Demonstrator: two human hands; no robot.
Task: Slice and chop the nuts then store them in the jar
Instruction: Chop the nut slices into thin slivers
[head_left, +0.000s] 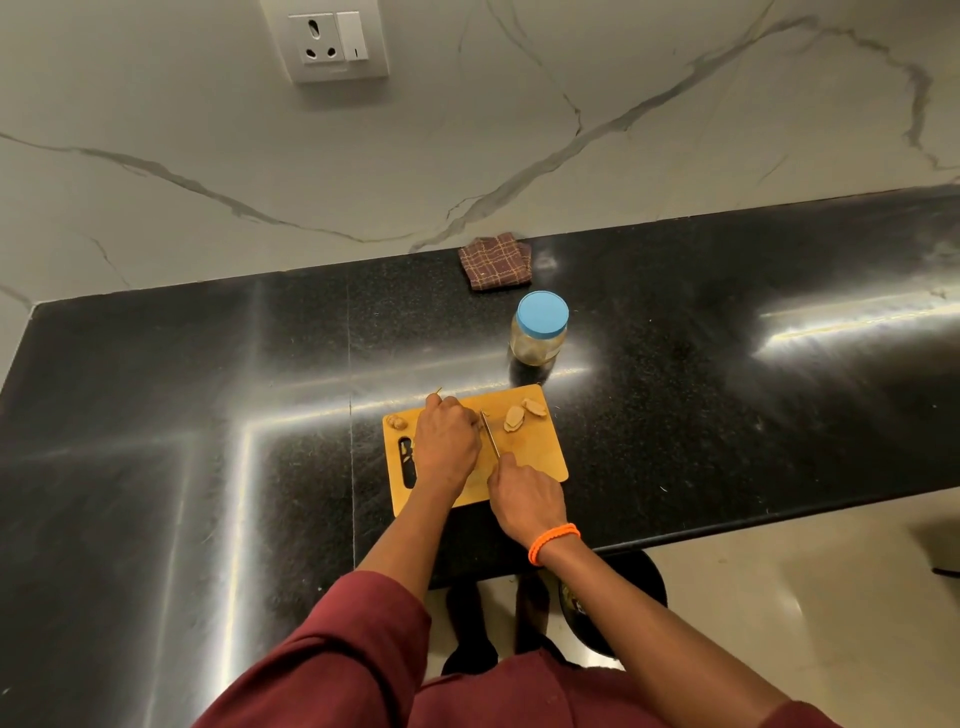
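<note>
At frame centre on black speckled counter (727, 364) below marble wall (467, 130), wooden board (540, 457) with pale nut slices (522, 413), blue-lidded jar (539, 328) above, left hand (447, 441) curled over something hidden, right hand (524, 496) gripping knife (490, 439).

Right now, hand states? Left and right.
Left hand: fingers curled down on the cutting board; what it holds is hidden.
Right hand: gripping the knife.

Jar (538, 329) behind cutting board (535, 452)

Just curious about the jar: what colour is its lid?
Light blue; the lid shows clearly in the head view, closed on the jar.
</note>
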